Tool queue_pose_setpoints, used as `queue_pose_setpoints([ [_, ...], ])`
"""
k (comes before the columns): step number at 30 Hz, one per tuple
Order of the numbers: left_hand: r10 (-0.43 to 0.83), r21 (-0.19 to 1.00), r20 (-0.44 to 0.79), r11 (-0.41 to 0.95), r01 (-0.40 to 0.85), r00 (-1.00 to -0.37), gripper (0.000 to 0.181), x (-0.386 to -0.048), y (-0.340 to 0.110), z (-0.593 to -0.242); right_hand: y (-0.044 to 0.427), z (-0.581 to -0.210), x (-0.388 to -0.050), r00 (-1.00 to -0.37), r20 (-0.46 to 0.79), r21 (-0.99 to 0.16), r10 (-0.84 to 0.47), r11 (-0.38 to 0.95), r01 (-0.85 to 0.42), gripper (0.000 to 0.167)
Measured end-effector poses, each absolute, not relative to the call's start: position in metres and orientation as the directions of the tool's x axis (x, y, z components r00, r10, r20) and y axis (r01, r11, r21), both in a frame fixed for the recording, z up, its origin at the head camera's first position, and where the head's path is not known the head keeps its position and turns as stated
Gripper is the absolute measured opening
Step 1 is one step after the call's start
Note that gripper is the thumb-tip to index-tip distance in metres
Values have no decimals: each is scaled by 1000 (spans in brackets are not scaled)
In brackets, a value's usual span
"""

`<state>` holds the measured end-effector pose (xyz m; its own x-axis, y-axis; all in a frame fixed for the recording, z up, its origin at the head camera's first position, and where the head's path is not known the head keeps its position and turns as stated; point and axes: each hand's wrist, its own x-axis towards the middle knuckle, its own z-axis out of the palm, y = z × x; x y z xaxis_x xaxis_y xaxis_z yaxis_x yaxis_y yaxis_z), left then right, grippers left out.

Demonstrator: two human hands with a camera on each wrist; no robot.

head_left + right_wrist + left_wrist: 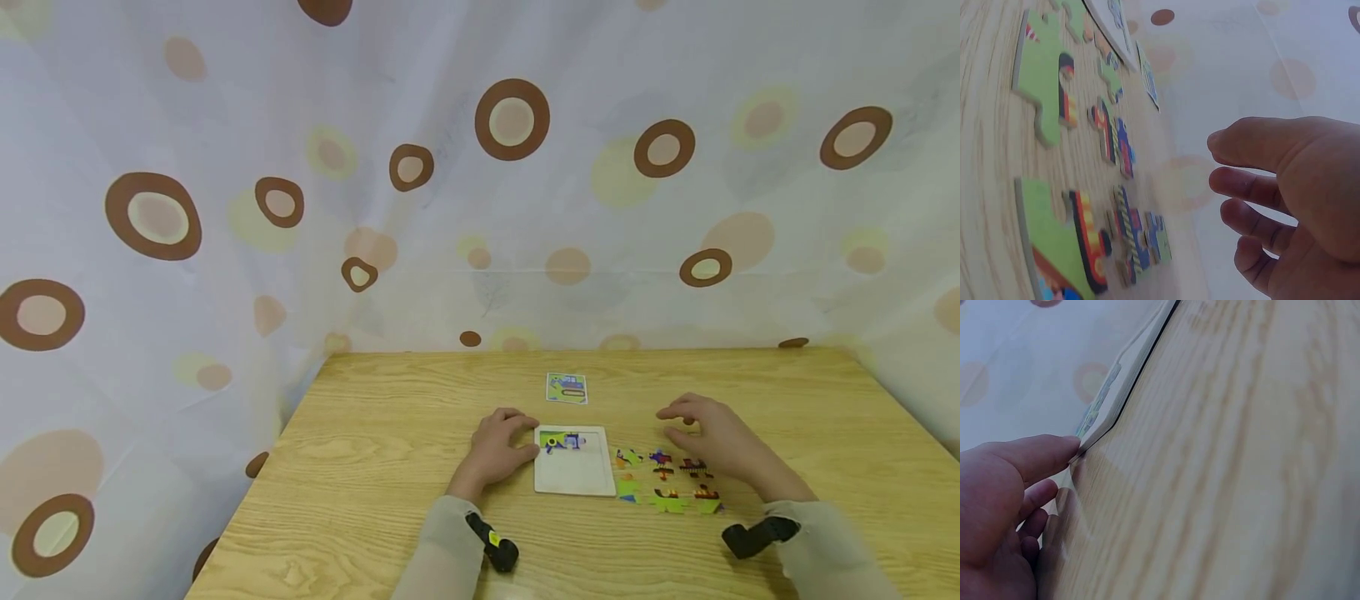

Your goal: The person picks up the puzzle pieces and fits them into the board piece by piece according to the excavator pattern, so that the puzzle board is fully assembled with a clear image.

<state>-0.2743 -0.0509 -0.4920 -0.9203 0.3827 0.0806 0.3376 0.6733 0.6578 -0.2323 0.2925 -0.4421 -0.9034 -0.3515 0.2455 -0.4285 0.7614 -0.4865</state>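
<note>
Touching white tray [574, 477] at its 9 o'clock edge, my left grip [497, 446] loosely spread. Right grip [716, 437] spread too, near loose puzzle pieces [669, 503], tray's 3 o'clock. Picture card [567, 388] at tray's 12.

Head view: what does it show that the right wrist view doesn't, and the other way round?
Only the head view shows the left hand at the white tray's left edge, both sleeves and the black wrist devices.

Only the right wrist view shows the side edges of the loose puzzle pieces and a small red-and-white striped mark on a green one.

Both share the right hand, those pieces, the tray, the picture card, the wooden table and the patterned curtain.
</note>
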Motion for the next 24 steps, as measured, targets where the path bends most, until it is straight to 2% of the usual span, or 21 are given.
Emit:
queue_pose_setpoints([
  [24,385,646,73,685,337,-920,37,-273,-51,-491,329,-469,-233,-940,157,-540,-302,770,-338,29],
])
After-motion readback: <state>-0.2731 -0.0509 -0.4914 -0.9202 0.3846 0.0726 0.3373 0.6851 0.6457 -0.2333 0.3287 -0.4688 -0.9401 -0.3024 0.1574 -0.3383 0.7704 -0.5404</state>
